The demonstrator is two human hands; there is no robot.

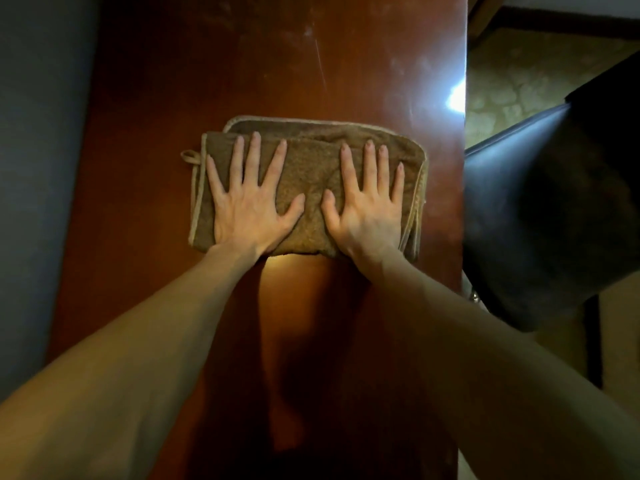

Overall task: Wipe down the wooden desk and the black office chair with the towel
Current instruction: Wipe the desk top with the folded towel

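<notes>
A folded brown towel (311,174) with pale piping and a small hanging loop lies flat on the reddish-brown wooden desk (277,64). My left hand (251,206) presses on the towel's left half with fingers spread and straight. My right hand (369,206) presses on its right half the same way. Both palms lie near the towel's near edge. The black office chair (540,209) stands just off the desk's right edge, its glossy back close to the towel.
A grey wall (38,168) runs along the desk's left side. Patterned beige floor (526,81) shows beyond the desk's right edge, behind the chair. Dusty smears and a light glare (457,95) mark the far desk surface.
</notes>
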